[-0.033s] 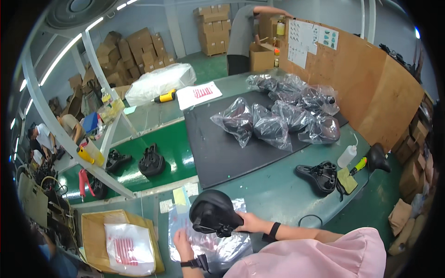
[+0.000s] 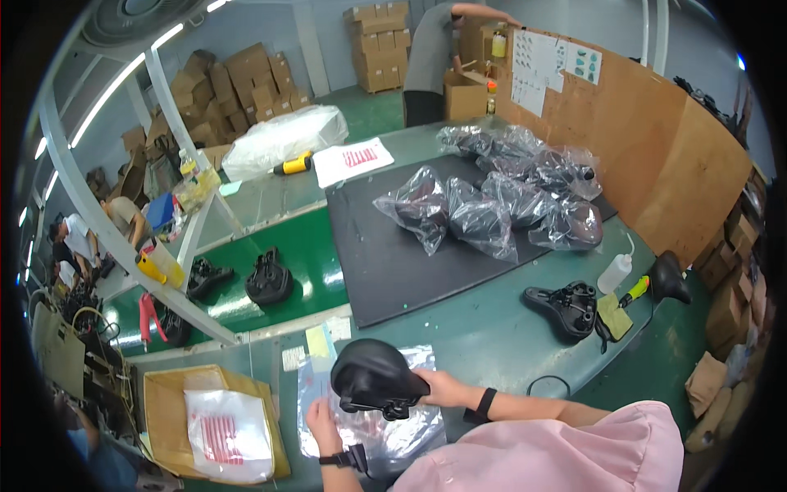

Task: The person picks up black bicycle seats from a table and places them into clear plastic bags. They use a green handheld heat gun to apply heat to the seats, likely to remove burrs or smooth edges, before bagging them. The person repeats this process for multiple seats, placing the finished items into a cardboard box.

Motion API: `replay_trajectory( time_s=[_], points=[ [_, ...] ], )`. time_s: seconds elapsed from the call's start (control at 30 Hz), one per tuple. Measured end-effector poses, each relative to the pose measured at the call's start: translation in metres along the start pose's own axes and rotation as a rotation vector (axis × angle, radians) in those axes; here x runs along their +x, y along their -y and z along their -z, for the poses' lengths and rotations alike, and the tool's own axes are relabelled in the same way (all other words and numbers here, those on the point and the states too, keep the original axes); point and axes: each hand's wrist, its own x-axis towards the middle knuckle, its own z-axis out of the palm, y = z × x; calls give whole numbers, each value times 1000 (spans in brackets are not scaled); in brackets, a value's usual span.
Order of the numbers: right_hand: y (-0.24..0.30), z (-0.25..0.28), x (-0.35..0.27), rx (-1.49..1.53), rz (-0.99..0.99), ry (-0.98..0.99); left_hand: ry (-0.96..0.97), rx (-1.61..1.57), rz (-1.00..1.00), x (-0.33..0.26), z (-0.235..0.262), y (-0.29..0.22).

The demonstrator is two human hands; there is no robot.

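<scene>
My right hand point(image 2: 440, 387) grips a black bicycle saddle point(image 2: 373, 379) by its rear edge, held just above the green table point(image 2: 492, 336) close to my body. Under the saddle lies a clear plastic bag point(image 2: 393, 430), flat on the table. My left hand point(image 2: 321, 421) rests on the bag's left edge, fingers curled on the plastic. Both wrists wear dark bands.
Several bagged saddles point(image 2: 484, 213) lie on a black mat point(image 2: 393, 262). An upside-down bare saddle point(image 2: 566, 305), a white squeeze bottle point(image 2: 615, 273) and a yellow-handled tool point(image 2: 635, 289) sit at the right. A cardboard box point(image 2: 164, 394) with printed bags stands at my left. A person point(image 2: 434, 57) works at the back.
</scene>
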Motion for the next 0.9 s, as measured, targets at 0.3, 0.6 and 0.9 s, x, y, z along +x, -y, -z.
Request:
replay_trajectory(
  time_s=[0.3,0.6,0.9],
  points=[
    [9,-11,12,-353,-79,112,333,421,-372,-46,-33,-41],
    [13,-16,10,719,-525,36,1032,636,-987,-142,-116,-44],
    [-4,88,66,545,-534,-103,975,508,-832,-95,-121,-65]
  ],
)
